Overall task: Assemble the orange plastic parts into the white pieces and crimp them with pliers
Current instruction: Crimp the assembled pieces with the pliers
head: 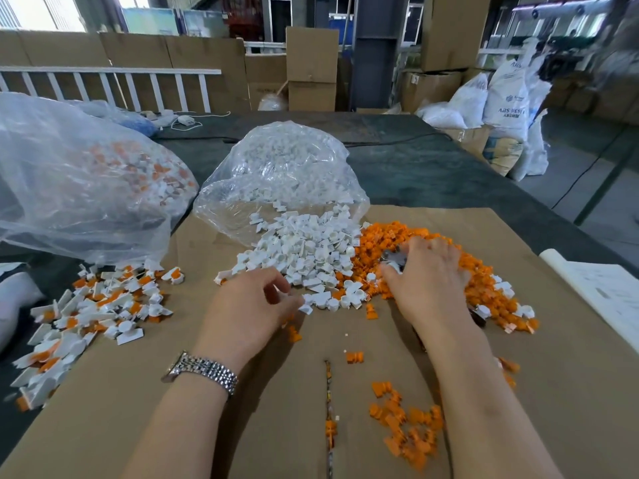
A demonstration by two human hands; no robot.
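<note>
Hands work over a sheet of brown cardboard point(449, 392) spread on a dark table point(432, 167) in a warehouse. The left hand point(254, 302), a metal watch point(200, 371) on its wrist, reaches to the near edge of the heap of white pieces point(304, 250), its fingers curled and its fingertips point(294, 299) at a white part; whether it has actually pinched one cannot be told. The right hand point(428, 281) lies palm-down on the pile of orange plastic parts point(484, 271), its fingers closed round the pliers point(394, 259), whose grey metal head shows just past the knuckles; a dark handle end peeks out beside the wrist. The white heap spills from an open clear bag point(283, 167) and touches the orange pile on its right. More orange parts lie scattered near the right forearm. At far left, assembled white-and-orange pieces point(90, 305) lie heaped before a larger clear bag point(69, 174) holding more of them. Cardboard boxes point(311, 63) and white sacks point(501, 98) stand beyond the table.
</note>
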